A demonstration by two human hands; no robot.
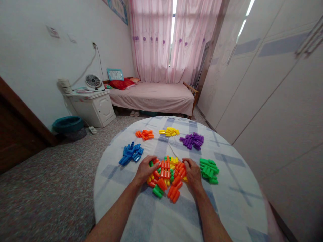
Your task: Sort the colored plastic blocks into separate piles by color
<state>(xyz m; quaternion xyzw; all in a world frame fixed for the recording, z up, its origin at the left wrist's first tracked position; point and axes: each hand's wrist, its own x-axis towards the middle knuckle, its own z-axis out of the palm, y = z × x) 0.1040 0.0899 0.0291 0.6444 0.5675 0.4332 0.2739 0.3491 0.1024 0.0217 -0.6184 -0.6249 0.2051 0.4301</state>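
A mixed pile of orange, yellow and green plastic tube-shaped building pieces (165, 169) lies on the round table in front of me. My left hand (145, 170) rests at the pile's left edge, thumb and fingers apart and cupped against the pieces. On the opposite edge, my right hand (193, 172) curves round the orange pieces with its fingers bent loosely; some fingertips are hidden. Neither hand visibly lifts a piece. Close to my right hand is a heap of green pieces (209, 170). Blue pieces (131, 153) lie beyond my left hand.
Small heaps of orange pieces (144, 135), yellow pieces (169, 131) and purple pieces (192, 140) lie toward the far side of the cloth-covered table (234, 198). Beyond are a bed (156, 95), a white cabinet (93, 107) and a teal bin (68, 124). Wardrobe doors (272, 84) stand at right.
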